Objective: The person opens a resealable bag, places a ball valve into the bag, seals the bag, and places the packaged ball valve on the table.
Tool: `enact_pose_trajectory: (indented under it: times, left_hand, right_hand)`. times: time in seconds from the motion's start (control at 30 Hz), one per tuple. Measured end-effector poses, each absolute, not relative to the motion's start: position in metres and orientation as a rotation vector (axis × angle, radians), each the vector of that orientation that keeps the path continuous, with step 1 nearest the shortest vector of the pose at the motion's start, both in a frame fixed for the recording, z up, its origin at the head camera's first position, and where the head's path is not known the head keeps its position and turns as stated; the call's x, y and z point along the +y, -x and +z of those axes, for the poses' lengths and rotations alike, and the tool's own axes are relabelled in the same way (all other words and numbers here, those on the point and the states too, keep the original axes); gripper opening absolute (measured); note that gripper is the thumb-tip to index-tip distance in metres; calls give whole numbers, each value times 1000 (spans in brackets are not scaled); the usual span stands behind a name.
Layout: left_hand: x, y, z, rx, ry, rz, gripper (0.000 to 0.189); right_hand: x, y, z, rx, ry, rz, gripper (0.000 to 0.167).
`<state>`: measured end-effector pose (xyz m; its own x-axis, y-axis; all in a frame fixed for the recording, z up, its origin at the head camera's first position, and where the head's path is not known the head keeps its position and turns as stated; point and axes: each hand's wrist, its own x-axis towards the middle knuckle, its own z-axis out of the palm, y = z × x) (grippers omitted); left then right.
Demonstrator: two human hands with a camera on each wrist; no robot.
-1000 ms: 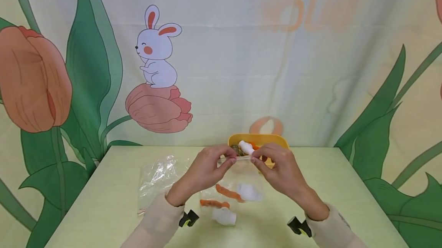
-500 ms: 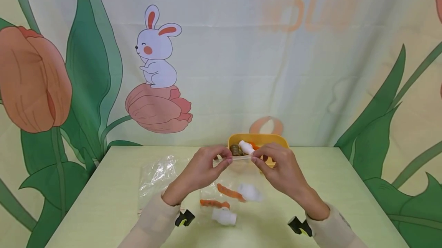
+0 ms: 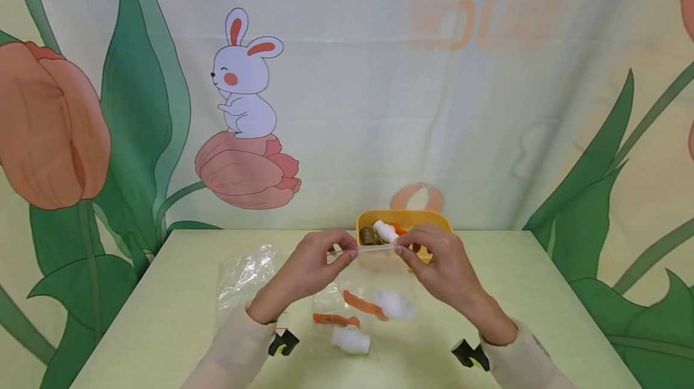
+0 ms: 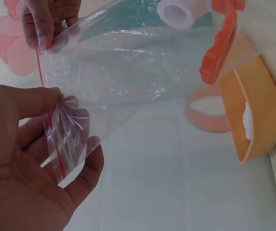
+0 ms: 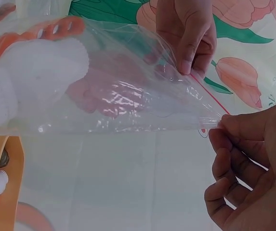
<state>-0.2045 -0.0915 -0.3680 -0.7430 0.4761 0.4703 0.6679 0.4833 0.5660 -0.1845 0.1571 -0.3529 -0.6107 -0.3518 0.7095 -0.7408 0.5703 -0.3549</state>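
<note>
A clear zip bag (image 5: 142, 103) with a red zip line hangs between my two hands. My left hand (image 3: 309, 265) pinches its top edge between thumb and forefinger, the bag's corner bunched in that palm in the left wrist view. At the other end of the zip line, my right hand (image 3: 439, 256) pinches the edge with thumb and fingertips. Inside the bag lie a white plastic piece (image 5: 46, 67) with a ridged round end and a wavy orange strip (image 4: 219, 48). Below on the table sit another white piece (image 3: 351, 339) and orange strip (image 3: 336, 320), in clear plastic.
Behind my hands stands a yellow bin (image 3: 374, 214) holding a white piece, brownish-green items and something orange. A flat clear bag (image 3: 244, 280) lies on the table (image 3: 162, 317) at the left. A printed curtain (image 3: 352, 106) hangs along the table's back edge.
My left hand has slid leftward along the bag's top edge, so more of that edge shows between the hands. My right hand has stayed in place, still pinching.
</note>
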Motion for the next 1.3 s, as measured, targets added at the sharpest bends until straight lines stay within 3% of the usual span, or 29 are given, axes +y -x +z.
enact_pose_trajectory:
  times: [1.3]
  left_hand:
    - [-103,201,-370,-2482,917,-1047,5]
  right_hand:
    - [164,184,-353,-2208,-852,890,6]
